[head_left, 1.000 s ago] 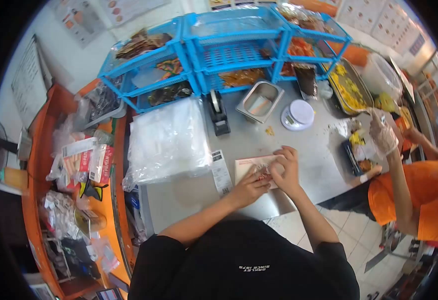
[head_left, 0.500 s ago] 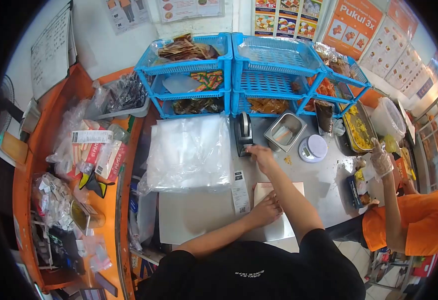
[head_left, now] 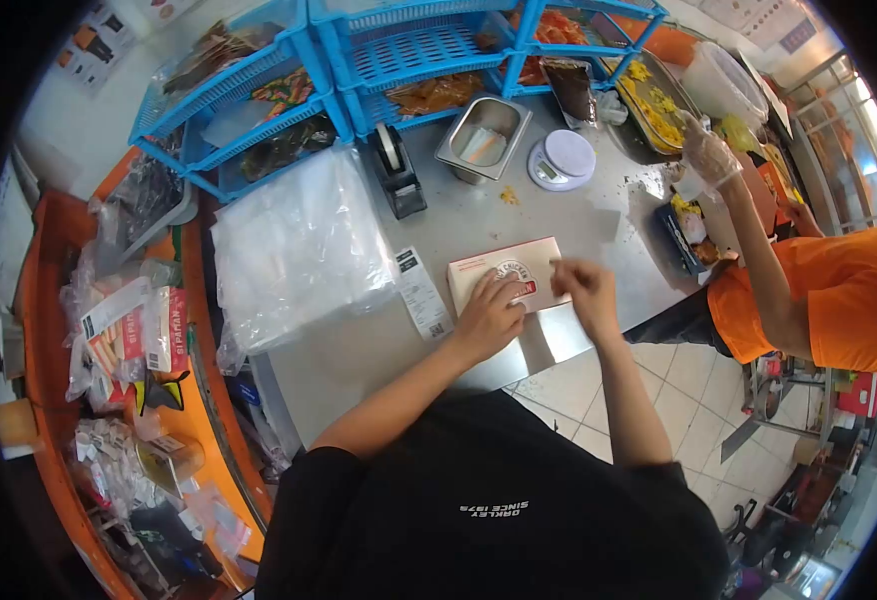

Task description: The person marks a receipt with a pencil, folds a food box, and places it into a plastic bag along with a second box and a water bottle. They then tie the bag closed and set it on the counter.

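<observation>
A food box [head_left: 469,268], white with red print and a chicken logo, lies on the steel counter in front of me. My left hand [head_left: 494,315] rests on its near left part, fingers laid over the top. At the box's right edge is my right hand [head_left: 587,292], its fingers pinched together. Whatever sits between those fingertips is too small to make out. A pale panel [head_left: 562,335] extends below the box towards the counter edge. Left of the box lies a printed receipt [head_left: 421,297]. Farther back stands a black tape dispenser [head_left: 404,192].
A stack of clear plastic bags [head_left: 294,255] covers the counter's left. Behind are blue basket racks [head_left: 429,65], a steel container [head_left: 481,140] and a kitchen scale [head_left: 562,160]. At right, a co-worker in an orange shirt [head_left: 809,300] reaches a gloved hand [head_left: 711,160] near a food tray [head_left: 649,135].
My right hand has left the tape dispenser and come back to the box's right edge. My left hand remains on the box. The view has turned and shifted.
</observation>
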A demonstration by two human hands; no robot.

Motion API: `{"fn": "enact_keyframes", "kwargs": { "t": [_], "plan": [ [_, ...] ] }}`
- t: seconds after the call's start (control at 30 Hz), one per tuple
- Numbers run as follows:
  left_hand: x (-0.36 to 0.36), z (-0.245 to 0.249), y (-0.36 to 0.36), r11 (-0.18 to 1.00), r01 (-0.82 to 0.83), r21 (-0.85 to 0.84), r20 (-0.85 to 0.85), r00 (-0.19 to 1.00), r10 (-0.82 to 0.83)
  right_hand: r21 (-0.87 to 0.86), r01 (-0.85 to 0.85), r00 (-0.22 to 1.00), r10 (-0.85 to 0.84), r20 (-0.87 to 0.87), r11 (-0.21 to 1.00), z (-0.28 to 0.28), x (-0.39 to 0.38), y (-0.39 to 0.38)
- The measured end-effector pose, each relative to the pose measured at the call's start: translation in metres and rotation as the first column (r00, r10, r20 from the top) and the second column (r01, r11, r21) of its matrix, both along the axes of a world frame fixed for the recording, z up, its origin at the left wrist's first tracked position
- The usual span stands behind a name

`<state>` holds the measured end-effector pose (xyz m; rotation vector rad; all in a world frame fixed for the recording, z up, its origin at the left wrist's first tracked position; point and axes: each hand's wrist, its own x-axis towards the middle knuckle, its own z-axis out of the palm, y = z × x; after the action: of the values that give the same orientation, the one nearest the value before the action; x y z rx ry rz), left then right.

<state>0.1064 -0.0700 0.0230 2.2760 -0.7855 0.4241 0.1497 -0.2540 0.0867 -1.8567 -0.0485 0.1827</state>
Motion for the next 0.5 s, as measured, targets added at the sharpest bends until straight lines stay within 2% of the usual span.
{"fn": "enact_keyframes", "kwargs": {
  "t": [0.1,0.17,0.23,0.3,0.37,0.43,0.5],
  "plan": [
    [-0.001,-0.002,-0.002,0.999,-0.045,-0.004,-0.033,0.998,0.045,0.195,0.124,0.975,-0.082,-0.208,0.973,-0.025,-0.048,-0.004],
    [-0.002,-0.003,-0.002,0.999,-0.041,-0.014,-0.014,0.999,0.041,0.218,0.150,0.970,-0.102,-0.220,0.964,-0.034,-0.056,0.001],
    [-0.001,-0.002,-0.002,0.999,-0.048,0.010,0.079,0.996,0.047,0.280,0.180,0.978,-0.142,-0.151,0.943,-0.044,-0.058,0.006],
    [-0.002,0.001,-0.001,0.998,-0.039,0.042,0.049,0.998,0.037,0.264,0.177,0.978,-0.141,-0.152,0.948,-0.049,-0.057,0.012],
    [0.000,0.003,-0.001,0.997,-0.036,0.075,0.017,0.999,0.035,0.174,0.230,0.968,-0.206,-0.141,0.958,-0.057,-0.058,0.018],
    [-0.001,0.003,-0.002,0.997,-0.049,0.059,-0.052,0.997,0.052,0.199,0.230,0.971,-0.210,-0.118,0.952,-0.064,-0.060,0.020],
    [-0.001,0.002,-0.002,0.998,-0.049,0.032,-0.076,0.996,0.051,0.022,0.217,0.966,-0.218,0.142,0.976,-0.063,-0.064,0.024]
  ]
}}
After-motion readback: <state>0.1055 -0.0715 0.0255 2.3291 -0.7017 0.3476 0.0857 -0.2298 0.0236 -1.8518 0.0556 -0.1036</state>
